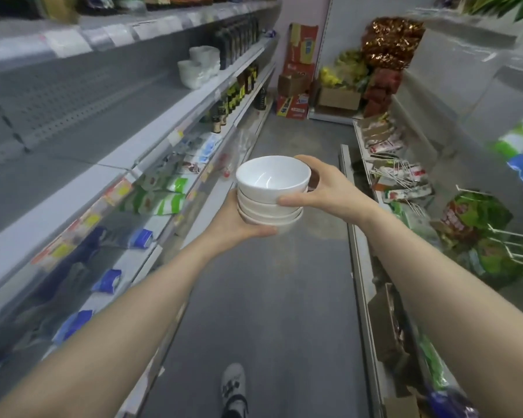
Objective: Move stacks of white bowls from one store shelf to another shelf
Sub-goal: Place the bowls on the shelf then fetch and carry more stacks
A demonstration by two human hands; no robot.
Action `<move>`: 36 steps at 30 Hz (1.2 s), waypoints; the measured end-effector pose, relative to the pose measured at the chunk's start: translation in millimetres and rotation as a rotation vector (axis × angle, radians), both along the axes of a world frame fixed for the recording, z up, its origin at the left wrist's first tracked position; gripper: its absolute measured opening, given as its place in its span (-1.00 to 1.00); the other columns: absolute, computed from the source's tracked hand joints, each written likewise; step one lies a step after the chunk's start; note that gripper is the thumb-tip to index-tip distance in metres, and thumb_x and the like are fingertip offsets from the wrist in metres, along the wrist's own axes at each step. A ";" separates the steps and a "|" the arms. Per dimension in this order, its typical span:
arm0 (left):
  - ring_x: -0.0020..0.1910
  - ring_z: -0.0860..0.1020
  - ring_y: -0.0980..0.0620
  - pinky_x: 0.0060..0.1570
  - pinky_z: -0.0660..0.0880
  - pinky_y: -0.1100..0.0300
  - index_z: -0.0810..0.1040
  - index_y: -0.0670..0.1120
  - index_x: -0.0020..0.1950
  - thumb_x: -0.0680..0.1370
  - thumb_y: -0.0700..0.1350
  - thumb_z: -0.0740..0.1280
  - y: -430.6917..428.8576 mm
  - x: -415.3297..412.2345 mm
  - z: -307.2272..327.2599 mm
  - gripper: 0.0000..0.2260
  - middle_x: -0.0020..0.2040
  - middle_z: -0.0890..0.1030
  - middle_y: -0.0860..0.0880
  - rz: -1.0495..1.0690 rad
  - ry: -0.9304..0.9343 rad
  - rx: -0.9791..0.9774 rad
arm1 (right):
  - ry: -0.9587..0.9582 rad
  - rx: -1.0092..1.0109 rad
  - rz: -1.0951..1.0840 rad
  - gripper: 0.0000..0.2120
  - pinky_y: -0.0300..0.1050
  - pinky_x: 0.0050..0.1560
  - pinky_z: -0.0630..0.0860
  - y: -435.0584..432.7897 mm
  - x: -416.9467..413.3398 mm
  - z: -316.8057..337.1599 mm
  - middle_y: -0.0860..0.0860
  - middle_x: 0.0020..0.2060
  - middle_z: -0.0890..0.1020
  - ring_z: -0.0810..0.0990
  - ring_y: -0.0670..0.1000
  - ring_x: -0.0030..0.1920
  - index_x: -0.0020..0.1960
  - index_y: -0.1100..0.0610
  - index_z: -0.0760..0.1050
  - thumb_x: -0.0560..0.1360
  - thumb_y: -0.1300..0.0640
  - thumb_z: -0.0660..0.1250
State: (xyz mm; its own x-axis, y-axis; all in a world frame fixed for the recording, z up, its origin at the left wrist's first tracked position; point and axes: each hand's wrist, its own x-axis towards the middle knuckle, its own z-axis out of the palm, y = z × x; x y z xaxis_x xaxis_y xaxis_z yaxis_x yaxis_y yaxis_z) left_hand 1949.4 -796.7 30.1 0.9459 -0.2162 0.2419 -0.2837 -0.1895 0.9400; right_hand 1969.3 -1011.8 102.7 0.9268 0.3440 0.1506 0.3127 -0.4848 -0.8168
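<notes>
The stack of bowls (271, 194) was cupped underneath by the left hand (239, 226) and clasped at its side by the right hand (320, 188); it was best kept level.

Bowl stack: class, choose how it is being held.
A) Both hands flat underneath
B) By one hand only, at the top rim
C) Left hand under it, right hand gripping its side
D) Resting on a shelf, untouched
C: the left hand cups the base of the stack, and the right hand grips its side with the thumb in front.
</notes>
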 end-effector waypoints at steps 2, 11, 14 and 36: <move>0.17 0.62 0.11 0.11 0.54 0.23 0.49 -0.09 0.33 0.25 -0.26 0.66 -1.7 49.5 -0.2 -0.30 0.17 0.66 0.00 -0.005 -0.015 -0.015 | -0.005 0.008 -0.010 -0.17 0.06 0.25 0.53 -1.7 48.8 -2.8 -0.15 0.19 0.60 0.58 -0.10 0.21 0.34 -0.08 0.43 0.16 -0.23 0.64; 0.18 0.61 0.12 0.13 0.54 0.20 0.47 0.00 0.31 0.25 -0.26 0.66 -11.9 276.7 10.6 -0.30 0.18 0.65 0.03 -0.037 0.006 -0.012 | 0.004 0.035 -0.024 -0.22 0.03 0.25 0.53 -12.1 267.2 7.4 -0.17 0.18 0.61 0.58 -0.11 0.20 0.35 -0.07 0.42 0.20 -0.18 0.63; 0.13 0.58 0.29 0.05 0.50 0.35 0.42 0.14 0.22 0.24 -0.22 0.66 -19.8 338.8 14.4 -0.31 0.15 0.61 0.13 -0.012 0.035 -0.006 | 0.001 0.035 -0.012 -0.23 0.05 0.24 0.53 -20.0 336.4 6.1 -0.16 0.18 0.61 0.58 -0.11 0.20 0.33 -0.09 0.43 0.20 -0.19 0.63; 0.10 0.60 0.31 0.02 0.50 0.37 0.46 0.12 0.21 0.33 -0.38 0.58 37.9 680.6 6.5 -0.37 0.08 0.65 0.33 0.521 0.053 -0.059 | 0.071 -0.007 0.557 -0.21 0.01 0.27 0.52 94.1 798.7 -6.7 -0.16 0.20 0.60 0.57 -0.13 0.21 0.35 -0.06 0.42 0.21 -0.12 0.65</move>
State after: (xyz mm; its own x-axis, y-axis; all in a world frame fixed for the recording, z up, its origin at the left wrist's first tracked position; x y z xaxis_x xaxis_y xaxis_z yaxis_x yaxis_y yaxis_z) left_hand 2630.0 -758.8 36.6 0.9356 0.2986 0.1883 -0.1177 -0.2392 0.9638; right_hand 2768.0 -917.7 96.0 0.6128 0.7850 0.0904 0.4676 -0.2681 -0.8423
